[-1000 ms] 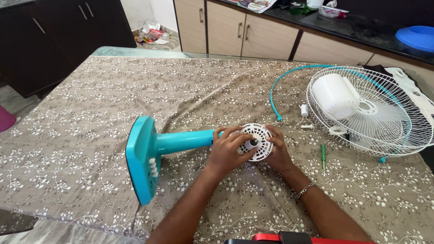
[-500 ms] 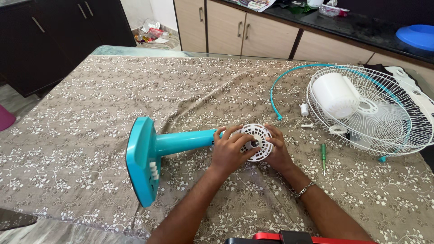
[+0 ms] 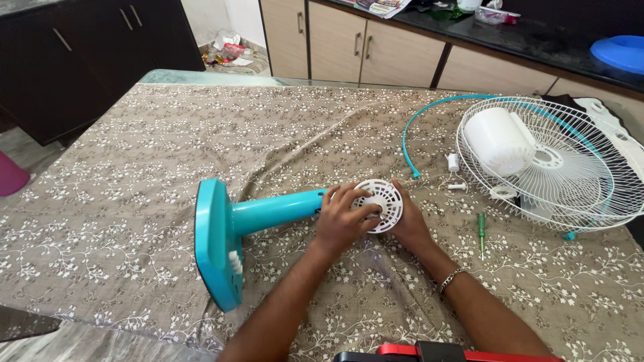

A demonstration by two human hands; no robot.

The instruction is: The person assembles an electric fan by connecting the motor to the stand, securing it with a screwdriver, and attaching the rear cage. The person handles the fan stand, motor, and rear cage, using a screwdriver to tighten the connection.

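A person's two bare hands met near the middle of the brown floral-print tablecloth (image 3: 134,154) covering the table, both around a round white slotted plastic disc (image 3: 382,203) at the end of a teal plastic fan stand (image 3: 268,211) that lay on its side. The left hand (image 3: 343,221) was curled over the disc's near-left face, fingers bent and gripping it where it met the teal column. The right hand (image 3: 406,221), a metal bracelet (image 3: 453,280) at its wrist, cupped the disc from the right and underneath, also grasping. The stand's flat teal base (image 3: 216,245) stood on edge toward the table's near-left side, unsupported by either hand.

Toward the far-right corner lay a white wire fan guard (image 3: 557,167) with a white cylindrical motor cover (image 3: 498,141) resting in it, a thin teal rim ring (image 3: 429,124) curving beside it. Between guard and hands sat small loose white plastic fittings (image 3: 453,162) and a green-handled screwdriver (image 3: 480,231).

Judging from this, the stand could have rolled on its round column, since only the disc end was held, and twisting the disc might have turned the whole stand. The small loose fittings lay near the right forearm and could have been knocked away. The loose, creased cloth could have slid under pressure
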